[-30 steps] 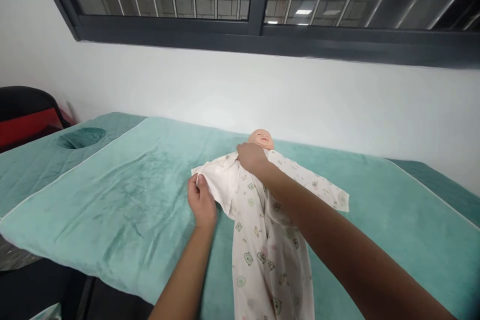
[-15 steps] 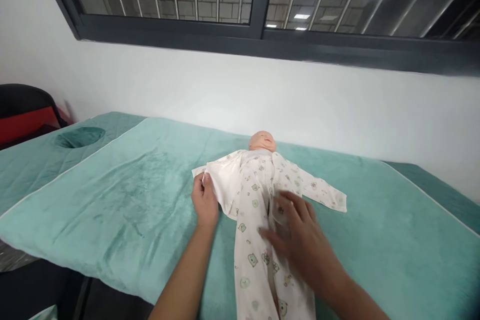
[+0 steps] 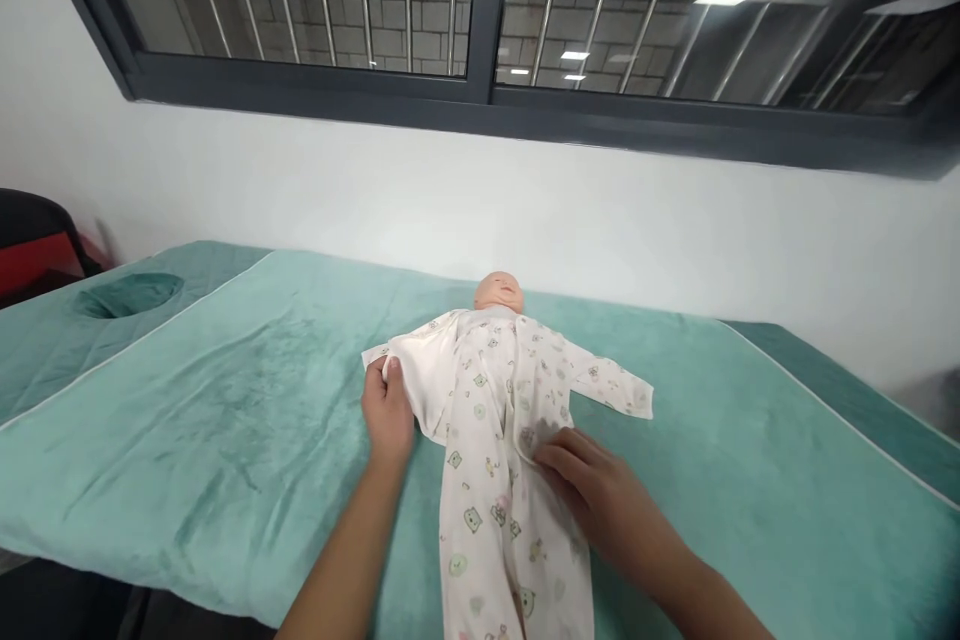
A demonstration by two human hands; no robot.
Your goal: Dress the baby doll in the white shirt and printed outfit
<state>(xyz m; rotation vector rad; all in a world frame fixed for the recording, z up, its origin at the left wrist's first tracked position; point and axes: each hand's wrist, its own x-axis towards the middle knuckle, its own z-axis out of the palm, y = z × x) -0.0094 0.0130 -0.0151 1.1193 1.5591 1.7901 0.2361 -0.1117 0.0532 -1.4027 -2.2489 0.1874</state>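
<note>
A baby doll (image 3: 499, 291) lies on its back on a teal towel (image 3: 225, 400), dressed in a white romper (image 3: 487, 460) printed with small animals. My left hand (image 3: 386, 410) is closed on the romper's left sleeve edge, pinching the cloth near its cuff. My right hand (image 3: 592, 490) rests on the romper's front at the waist, fingers curled onto the open flap of the fabric. The doll's body and legs are hidden under the cloth; only its head shows.
The towel covers a padded table with a face hole (image 3: 127, 293) at the far left. A white wall and a dark-framed barred window (image 3: 480, 10) stand behind. A black and red chair (image 3: 30, 240) sits at the left edge.
My right hand left the doll's collar and came down to the romper's waist. My left hand kept its grip on the sleeve. The view shifted slightly right.
</note>
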